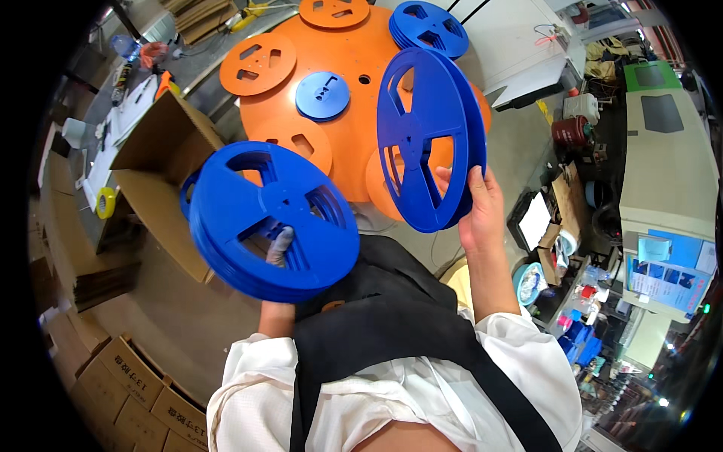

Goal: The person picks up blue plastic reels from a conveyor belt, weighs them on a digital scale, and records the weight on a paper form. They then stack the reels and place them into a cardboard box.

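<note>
Tilted in front of my body is a stack of blue plastic reels (290, 187), with slotted round faces. My left hand (282, 245) is closed on it from below; its grey-covered thumb or fingertip shows in a cutout, and the other fingers are hidden. Higher and to the right, a blue reel with two spaced flanges (411, 141) stands almost on edge. My right hand (482, 207) grips its lower right rim, thumb outside and fingers partly behind the flange. Beyond both is a round orange table (352, 132) bearing several orange discs (260, 63).
A small blue disc (322, 95) and a blue reel stack (428, 27) rest on the orange table. At left stands an open cardboard box (162, 151) beside a desk with a yellow tape roll (105, 203). Cartons (124, 388) fill the lower left; a pale machine (670, 166) stands right.
</note>
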A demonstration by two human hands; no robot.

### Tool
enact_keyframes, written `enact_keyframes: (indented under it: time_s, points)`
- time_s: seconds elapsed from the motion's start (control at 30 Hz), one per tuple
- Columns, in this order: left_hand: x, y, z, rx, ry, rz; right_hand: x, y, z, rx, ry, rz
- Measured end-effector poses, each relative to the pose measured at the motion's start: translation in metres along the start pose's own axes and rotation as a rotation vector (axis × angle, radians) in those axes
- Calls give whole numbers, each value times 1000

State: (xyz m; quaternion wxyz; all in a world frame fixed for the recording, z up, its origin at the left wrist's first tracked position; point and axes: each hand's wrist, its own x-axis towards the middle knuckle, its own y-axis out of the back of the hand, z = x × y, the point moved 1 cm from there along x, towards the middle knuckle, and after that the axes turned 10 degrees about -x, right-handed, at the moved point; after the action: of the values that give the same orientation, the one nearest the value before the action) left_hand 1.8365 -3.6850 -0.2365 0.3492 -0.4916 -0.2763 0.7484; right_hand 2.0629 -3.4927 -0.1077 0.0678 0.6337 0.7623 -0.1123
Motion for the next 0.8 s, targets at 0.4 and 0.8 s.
enact_keyframes:
  time_s: [0.4,0.8]
  points:
    - [-48,-21,-22,-18,230,-256,-156,-71,15,46,10,-538]
    - [-71,37,31,-479,519,-293,-205,-171,41,-140,-138,-597]
